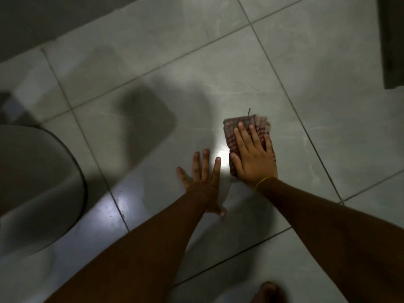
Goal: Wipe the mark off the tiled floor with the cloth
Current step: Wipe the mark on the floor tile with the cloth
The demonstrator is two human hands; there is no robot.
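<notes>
A folded red-and-white checked cloth [242, 125] lies on the grey tiled floor [218, 62]. My right hand [251, 154] presses flat on top of it, fingers spread, covering most of it. A thin dark mark [249, 111] shows on the tile just past the cloth's far edge. My left hand [202, 178] rests flat on the bare tile to the left of the cloth, fingers spread, holding nothing. A yellow band circles my right wrist.
A rounded grey object [37, 182] sits on the floor at the left. A dark upright edge [393, 40] stands at the top right. A wall base runs along the top left. My foot [269, 291] shows at the bottom edge.
</notes>
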